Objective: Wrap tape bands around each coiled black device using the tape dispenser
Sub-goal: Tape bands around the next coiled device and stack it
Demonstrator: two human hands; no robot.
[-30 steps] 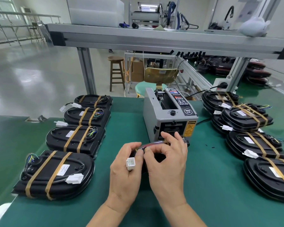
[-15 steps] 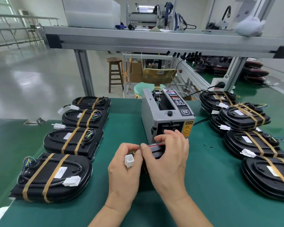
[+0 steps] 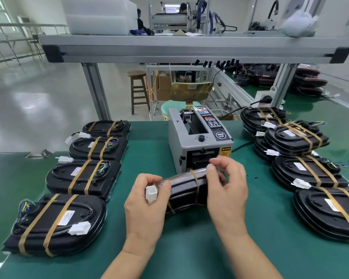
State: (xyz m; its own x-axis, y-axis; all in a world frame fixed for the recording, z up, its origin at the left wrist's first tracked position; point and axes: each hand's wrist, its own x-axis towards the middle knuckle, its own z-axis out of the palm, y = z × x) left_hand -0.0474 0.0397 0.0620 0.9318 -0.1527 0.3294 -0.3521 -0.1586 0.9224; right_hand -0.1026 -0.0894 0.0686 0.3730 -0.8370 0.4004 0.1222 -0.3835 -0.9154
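Note:
A black device [image 3: 186, 190] stands on edge on the green mat, just in front of the grey tape dispenser [image 3: 197, 140]. One tan tape band crosses its top edge. My left hand [image 3: 147, 200] grips its left end, with the white connector [image 3: 151, 194] against my fingers. My right hand [image 3: 228, 190] pinches the device's top edge at the right, beside the tape band. The dispenser's outlet sits directly behind my right fingers.
Taped black devices lie in a row on the left [image 3: 77, 179] and in a pile on the right [image 3: 308, 174]. An aluminium frame shelf [image 3: 189, 49] spans overhead. A wooden stool [image 3: 138, 87] and a chair [image 3: 189, 91] stand behind the table.
The device has turned so more of its side shows, and a tape band now lies over its top edge. My hands have moved apart along it.

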